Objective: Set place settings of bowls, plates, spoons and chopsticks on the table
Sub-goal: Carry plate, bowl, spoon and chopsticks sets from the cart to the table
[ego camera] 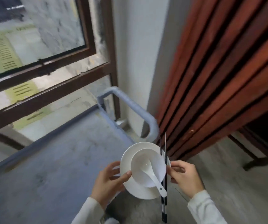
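A white plate [131, 154] is held in the air between both hands, over the right end of a grey cart. A white bowl [142, 160] sits on the plate, and a white spoon [152, 177] lies in the bowl with its handle over the near rim. A pair of dark chopsticks [165, 175] with striped near ends lies across the plate's right side, pointing away from me. My left hand [109, 181] grips the plate's left rim, thumb on top. My right hand [185, 177] holds the plate's right rim and pins the chopsticks.
The grey cart top [49, 167] fills the lower left, with its rounded grey handle bar [136, 110] just beyond the plate. A brown-framed window [49, 65] lies behind it. A red-brown slatted folding door [219, 78] stands on the right, above a grey concrete floor [235, 183].
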`<action>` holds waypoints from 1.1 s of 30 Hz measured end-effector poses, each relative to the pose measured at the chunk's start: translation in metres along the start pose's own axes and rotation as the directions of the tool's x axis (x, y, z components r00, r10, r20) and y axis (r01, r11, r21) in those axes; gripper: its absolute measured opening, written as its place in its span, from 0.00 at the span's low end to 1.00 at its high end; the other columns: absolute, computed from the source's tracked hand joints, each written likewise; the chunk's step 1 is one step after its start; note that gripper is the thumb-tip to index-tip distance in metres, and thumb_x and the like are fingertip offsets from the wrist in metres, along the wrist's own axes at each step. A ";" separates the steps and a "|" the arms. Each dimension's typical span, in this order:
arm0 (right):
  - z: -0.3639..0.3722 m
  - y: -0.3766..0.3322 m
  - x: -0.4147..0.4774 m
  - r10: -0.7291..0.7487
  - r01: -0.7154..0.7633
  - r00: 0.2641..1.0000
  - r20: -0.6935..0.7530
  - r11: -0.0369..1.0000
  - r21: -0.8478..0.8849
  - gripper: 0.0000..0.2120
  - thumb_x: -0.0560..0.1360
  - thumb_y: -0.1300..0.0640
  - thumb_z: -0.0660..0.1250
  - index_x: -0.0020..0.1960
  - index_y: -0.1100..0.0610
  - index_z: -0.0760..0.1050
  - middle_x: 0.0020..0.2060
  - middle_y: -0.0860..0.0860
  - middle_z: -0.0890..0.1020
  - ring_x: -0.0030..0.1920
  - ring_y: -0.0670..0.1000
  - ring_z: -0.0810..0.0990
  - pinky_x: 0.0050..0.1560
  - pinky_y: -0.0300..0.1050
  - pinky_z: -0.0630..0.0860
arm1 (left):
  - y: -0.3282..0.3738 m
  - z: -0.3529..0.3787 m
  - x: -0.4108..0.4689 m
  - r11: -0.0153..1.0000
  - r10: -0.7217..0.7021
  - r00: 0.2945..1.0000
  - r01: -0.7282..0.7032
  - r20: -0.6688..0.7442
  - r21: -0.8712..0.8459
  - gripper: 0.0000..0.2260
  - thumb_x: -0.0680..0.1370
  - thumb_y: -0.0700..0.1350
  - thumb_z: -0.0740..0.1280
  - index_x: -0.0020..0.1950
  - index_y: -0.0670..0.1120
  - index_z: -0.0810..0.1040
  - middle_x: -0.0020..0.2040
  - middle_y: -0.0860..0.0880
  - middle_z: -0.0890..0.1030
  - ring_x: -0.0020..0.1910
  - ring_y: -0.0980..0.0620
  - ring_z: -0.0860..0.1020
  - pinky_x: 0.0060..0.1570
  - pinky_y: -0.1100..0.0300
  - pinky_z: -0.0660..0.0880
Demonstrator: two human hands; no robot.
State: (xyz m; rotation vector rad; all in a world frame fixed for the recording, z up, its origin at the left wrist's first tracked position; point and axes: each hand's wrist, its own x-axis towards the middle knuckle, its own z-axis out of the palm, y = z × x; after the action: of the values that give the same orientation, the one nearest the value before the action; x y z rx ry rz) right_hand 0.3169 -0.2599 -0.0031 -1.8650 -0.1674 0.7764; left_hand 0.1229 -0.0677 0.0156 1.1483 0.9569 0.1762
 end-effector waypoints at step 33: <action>-0.626 0.231 -0.237 0.497 0.010 0.131 -0.858 0.864 0.503 0.06 0.70 0.54 0.80 0.36 0.45 0.86 0.32 0.51 0.87 0.34 0.49 0.88 0.40 0.47 0.87 | -0.120 0.838 -0.101 0.758 -0.427 0.299 -0.396 0.853 0.518 0.12 0.72 0.42 0.79 0.55 0.48 0.84 0.49 0.46 0.88 0.40 0.56 0.86 0.36 0.55 0.84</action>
State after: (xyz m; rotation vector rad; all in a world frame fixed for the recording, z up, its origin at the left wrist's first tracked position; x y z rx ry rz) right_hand 0.4422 -0.9550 0.0419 -1.6239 1.1514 -0.3802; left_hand 0.6226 -0.7580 0.0376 1.5613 -0.1910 -0.9453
